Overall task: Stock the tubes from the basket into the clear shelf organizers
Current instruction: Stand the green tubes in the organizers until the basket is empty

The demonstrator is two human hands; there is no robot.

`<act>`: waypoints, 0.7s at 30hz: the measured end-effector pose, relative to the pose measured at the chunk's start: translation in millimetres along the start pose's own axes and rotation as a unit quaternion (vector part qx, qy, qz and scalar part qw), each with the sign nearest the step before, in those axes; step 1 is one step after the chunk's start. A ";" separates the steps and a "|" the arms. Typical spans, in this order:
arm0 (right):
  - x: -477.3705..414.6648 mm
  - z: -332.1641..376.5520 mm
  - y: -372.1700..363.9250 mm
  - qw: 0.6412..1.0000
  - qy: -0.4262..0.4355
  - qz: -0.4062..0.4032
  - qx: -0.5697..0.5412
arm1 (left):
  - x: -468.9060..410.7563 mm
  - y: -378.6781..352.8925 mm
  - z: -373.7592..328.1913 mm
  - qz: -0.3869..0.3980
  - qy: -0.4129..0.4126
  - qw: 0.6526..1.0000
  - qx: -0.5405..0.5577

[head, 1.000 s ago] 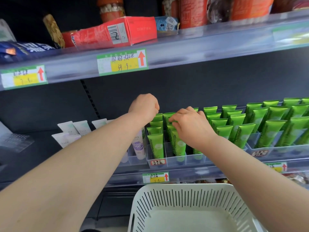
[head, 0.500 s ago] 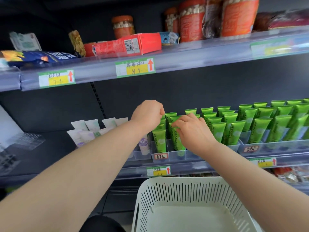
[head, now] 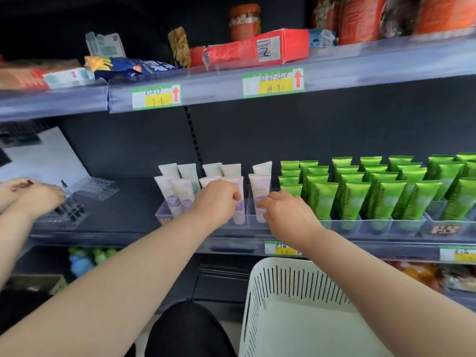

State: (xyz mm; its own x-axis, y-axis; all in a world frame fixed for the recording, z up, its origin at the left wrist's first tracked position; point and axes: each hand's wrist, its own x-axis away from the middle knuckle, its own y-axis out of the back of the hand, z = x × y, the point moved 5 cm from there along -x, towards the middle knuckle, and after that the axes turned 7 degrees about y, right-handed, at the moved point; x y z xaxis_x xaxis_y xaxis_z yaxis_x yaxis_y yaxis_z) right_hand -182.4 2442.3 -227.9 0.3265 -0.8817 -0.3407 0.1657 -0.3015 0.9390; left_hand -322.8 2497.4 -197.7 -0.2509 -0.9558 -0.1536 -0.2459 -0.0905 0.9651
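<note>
Both hands moved left, off the green tubes (head: 360,191): left hand (head: 219,202) pinches a white tube (head: 239,215), right hand (head: 286,215) grips a second white tube (head: 260,186). Light, soft; I would hold mid-body, gently.

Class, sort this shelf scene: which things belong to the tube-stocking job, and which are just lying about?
Job in hand: white tubes, green tubes, clear organizers, white basket, left hand, right hand.

Lying about: red box, blue snack bag, jar, price tags, clear blister tray.
</note>
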 end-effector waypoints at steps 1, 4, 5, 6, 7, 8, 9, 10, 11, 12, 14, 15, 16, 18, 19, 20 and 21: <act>-3.9 4.0 -6.1 1.000 0.001 0.012 -0.001 | 0.6 -5.9 12.6 0.012 0.010 1.000 -0.006; -14.5 10.8 -24.9 0.999 -0.002 0.047 0.003 | 0.7 -22.6 46.1 0.047 0.044 0.998 -0.024; -17.7 11.9 -30.9 0.998 -0.006 0.058 0.004 | 0.3 -27.9 54.4 0.059 0.049 0.997 -0.031; -20.8 12.5 -36.8 0.998 -0.011 0.068 0.002 | -0.3 -32.7 61.0 0.070 0.052 0.996 -0.036; -23.7 13.2 -42.4 0.997 -0.016 0.075 0.001 | -1.3 -37.4 66.3 0.079 0.054 0.995 -0.040; -26.1 14.2 -48.0 0.996 -0.019 0.082 0.000 | -1.6 -42.2 70.5 0.089 0.055 0.994 -0.045; -28.6 15.3 -53.1 0.996 -0.022 0.088 0.001 | -2.4 -46.7 73.6 0.098 0.054 0.992 -0.054; -30.7 16.3 -58.1 0.995 -0.024 0.095 0.004 | -3.1 -50.9 76.1 0.105 0.052 0.991 -0.064; -32.4 17.5 -63.1 0.994 -0.026 0.104 0.008 | -4.0 -54.5 78.1 0.110 0.050 0.990 -0.074; -33.6 18.4 -67.8 0.993 -0.030 0.112 0.013 | -4.9 -57.0 79.6 0.113 0.048 0.989 -0.081; -34.8 20.3 -75.2 0.991 -0.035 0.126 0.027 | -5.6 -60.1 82.0 0.111 0.046 0.989 -0.084; -34.9 21.0 -77.7 0.990 -0.037 0.130 0.033 | -5.5 -60.8 82.8 0.109 0.046 0.990 -0.083; -35.0 21.6 -79.5 0.990 -0.040 0.132 0.033 | -5.1 -60.9 83.1 0.108 0.045 0.990 -0.081; -34.6 22.6 -79.9 0.990 -0.048 0.130 0.024 | -3.8 -60.5 83.3 0.109 0.046 0.990 -0.081; -34.5 23.2 -79.0 0.990 -0.050 0.130 0.021 | -3.4 -60.0 83.4 0.110 0.047 0.990 -0.080; -34.3 23.8 -78.0 0.990 -0.050 0.131 0.019 | -3.1 -59.2 83.4 0.111 0.048 0.990 -0.079; -33.8 24.6 -77.2 0.990 -0.049 0.133 0.016 | -2.7 -58.1 83.6 0.111 0.048 0.990 -0.078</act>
State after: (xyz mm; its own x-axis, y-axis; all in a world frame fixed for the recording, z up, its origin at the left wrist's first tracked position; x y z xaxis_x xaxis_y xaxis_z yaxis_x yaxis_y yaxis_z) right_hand -229.1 2486.5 -287.8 0.2635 -0.9617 -0.0757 0.0565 -0.0630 0.9964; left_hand -386.1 2528.6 -271.2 -0.1897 -0.9787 0.0787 -0.0458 0.0889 0.9950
